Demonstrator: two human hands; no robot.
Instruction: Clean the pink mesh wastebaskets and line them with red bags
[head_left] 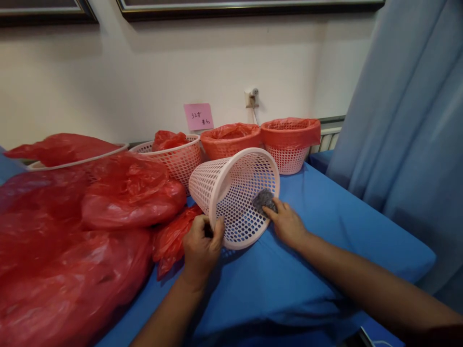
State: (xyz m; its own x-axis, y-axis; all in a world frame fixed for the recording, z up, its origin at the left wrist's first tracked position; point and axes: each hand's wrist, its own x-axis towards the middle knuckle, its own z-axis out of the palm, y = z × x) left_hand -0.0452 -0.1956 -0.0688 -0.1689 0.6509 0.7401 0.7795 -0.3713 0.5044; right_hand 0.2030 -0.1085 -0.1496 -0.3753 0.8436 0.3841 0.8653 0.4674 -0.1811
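Observation:
A pale pink perforated basket (231, 188) lies on its side on the blue tabletop (325, 231), its mouth turned toward me. My left hand (201, 246) grips the basket's lower rim, thumb and fingers closed around it. My right hand (285, 222) reaches into the mouth and presses a small grey cloth pad (264, 198) against the inner wall with its fingertips.
A pile of red plastic bags (83, 231) covers the left of the table. Three more baskets stand along the wall: one (177, 156) holding a red bag, two (231, 140) (291, 142) lined with red bags. A pink note (198, 116) hangs on the wall. Blue curtain (408, 120) at right.

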